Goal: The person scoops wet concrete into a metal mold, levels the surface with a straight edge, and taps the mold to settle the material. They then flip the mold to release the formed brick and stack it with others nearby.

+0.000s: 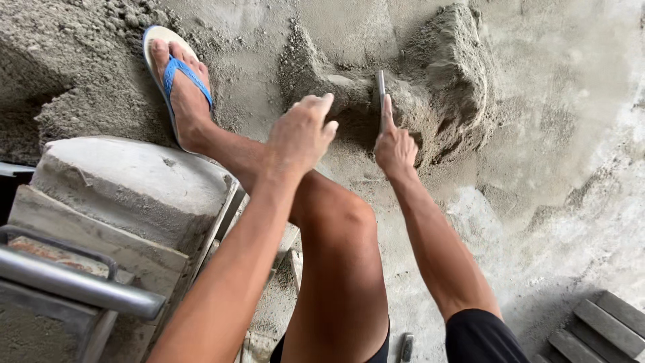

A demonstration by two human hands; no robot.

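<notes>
My right hand (395, 146) grips the handle of a flat metal trowel (381, 94), whose blade stands edge-on in a heap of grey damp cement mix (443, 74) on the floor. My left hand (301, 133) hovers above my knee with loosely curled fingers and holds nothing. It is just left of the trowel, apart from it. My left leg stretches forward, its foot in a blue-strapped flip-flop (176, 74) resting on the sandy floor.
A cement-filled block mould (127, 181) with wooden sides sits at the left, with a grey metal bar (80, 286) in front of it. More loose mix (60, 74) lies at the upper left. Grey slats (598, 329) show at the bottom right.
</notes>
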